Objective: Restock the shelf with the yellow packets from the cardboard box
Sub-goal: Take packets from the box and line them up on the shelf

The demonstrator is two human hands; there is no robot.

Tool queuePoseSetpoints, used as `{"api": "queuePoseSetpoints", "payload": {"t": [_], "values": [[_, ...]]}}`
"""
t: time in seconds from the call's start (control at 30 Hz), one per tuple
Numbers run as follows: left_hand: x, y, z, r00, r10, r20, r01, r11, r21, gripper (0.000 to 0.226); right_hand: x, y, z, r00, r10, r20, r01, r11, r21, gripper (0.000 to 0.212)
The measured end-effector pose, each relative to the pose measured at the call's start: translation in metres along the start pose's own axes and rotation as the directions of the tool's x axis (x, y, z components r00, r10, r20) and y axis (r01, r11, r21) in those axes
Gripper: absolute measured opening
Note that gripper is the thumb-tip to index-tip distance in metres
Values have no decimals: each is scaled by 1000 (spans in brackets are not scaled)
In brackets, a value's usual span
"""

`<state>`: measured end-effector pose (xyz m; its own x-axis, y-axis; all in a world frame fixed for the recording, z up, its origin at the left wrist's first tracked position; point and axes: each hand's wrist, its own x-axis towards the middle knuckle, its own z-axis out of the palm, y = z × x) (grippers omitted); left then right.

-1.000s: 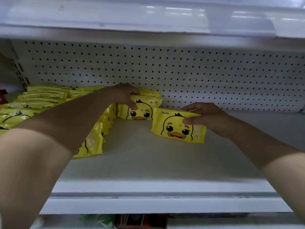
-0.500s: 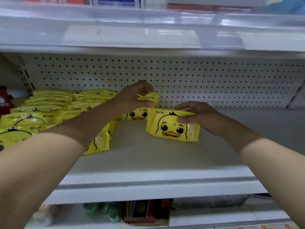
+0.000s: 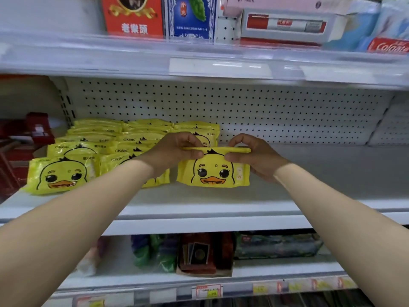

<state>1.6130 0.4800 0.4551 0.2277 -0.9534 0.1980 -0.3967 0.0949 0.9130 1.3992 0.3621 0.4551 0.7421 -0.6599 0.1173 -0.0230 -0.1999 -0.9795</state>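
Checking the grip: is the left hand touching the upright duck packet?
Touching. Head view shows the left hand pinching the top edge of the upright duck packet.

The top corners of the held yellow packet [image 3: 213, 171] are covered by the left grip [image 3: 174, 151] and right grip [image 3: 254, 158]. The rear packet [image 3: 210, 135] behind it is largely hidden, and the front packet [image 3: 159, 180] is crossed by the left forearm. The red box [image 3: 132, 16] and blue box [image 3: 191, 16] are cut off at the top edge, and the Colgate carton [image 3: 389, 46] at the right. The price tags [image 3: 209, 291] are blurred beyond reading.
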Motion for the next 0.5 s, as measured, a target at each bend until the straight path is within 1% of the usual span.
{"api": "queuePoseSetpoints", "payload": {"t": [0.13,0.27,0.37,0.43,0.5], "values": [[-5,3,-5,998,-38,-47,39,999,6,12,-4,3,6,997,38,-66,-33,997,64,16],[-6,8,-19,996,-83,19,80,989,122,13,-3,5,7,997,59,-45,-53,991,121,9],[1,13,-25,996,-83,23,73,956,283,17,2,12,8,997,56,-43,-53,995,82,8],[12,15,-24,998,-62,-15,64,936,347,19,12,14,7,996,53,-76,-50,998,47,7],[24,16,-21,997,-51,-59,70,919,388,20,27,14,3,993,13,-117,-14,1000,-8,9]]}}
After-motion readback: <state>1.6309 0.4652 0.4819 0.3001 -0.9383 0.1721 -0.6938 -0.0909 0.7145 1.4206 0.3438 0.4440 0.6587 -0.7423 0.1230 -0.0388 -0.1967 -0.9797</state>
